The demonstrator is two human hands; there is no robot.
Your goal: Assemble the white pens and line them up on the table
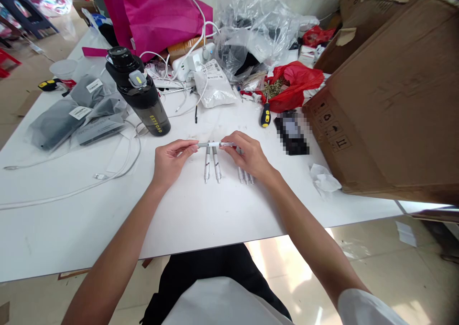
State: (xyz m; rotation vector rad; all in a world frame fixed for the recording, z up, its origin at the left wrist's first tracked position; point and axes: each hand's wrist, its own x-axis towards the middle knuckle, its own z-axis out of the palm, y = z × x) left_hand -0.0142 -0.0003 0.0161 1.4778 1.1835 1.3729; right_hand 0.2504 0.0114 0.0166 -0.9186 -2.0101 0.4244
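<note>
White pens (207, 164): how many did you see?

I saw three clear ones. One was held up across both hands, and two lay side by side on the white table (89, 229). More lay partly under the right hand (249, 156), maybe two or three. I could not count those well.

How were the hands holding?

The left hand (171, 162) pinched one end of the held pen (217, 144), and the right hand pinched the other end. Both grips were narrow and closed on that pen.

What else was close?

One black water bottle (138, 93) stood up ahead of the left hand. One yellow and black screwdriver (265, 115) lay ahead of the right hand. Beside it was one black thing (292, 132), too blurred to make out.

And the bags?

One red plastic bag (296, 85) held small brownish bits that I could not make out. Three grey bags (53, 124) with white labels lay on the left. One pink bag (154, 14) sat at the back, near clear plastic bags (251, 33). One cardboard box (387, 105) was cut off at the right edge of my view.
</note>
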